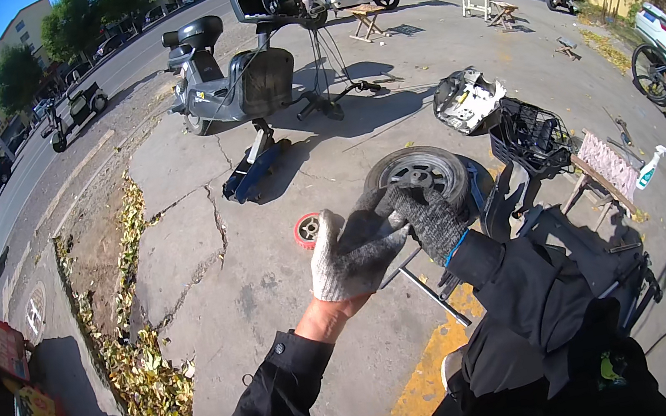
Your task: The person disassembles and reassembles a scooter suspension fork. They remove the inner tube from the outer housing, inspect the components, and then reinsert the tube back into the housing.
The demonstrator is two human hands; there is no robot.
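Note:
My left hand [350,258], in a white knit glove with a grey palm, is raised in the middle, thumb up and apart from its stretched fingers. Against its fingertips, my right hand [430,220] in a dark grey knit glove with a blue cuff edge has its fingers bent together. Whatever the right fingers pinch is hidden or too small to make out. Just beyond the hands, a wheel with a black tyre [411,158] lies flat on the pavement. A small red-rimmed disc [308,231] lies left of it. Below the hands is a metal T-shaped bar [437,294].
A partly stripped electric scooter [263,79] stands ahead with cables hanging. To the right are a white shell part [466,100], a black basket [529,138], a folding stool [605,167] and a spray bottle [652,165]. Dry leaves [150,379] line the left kerb.

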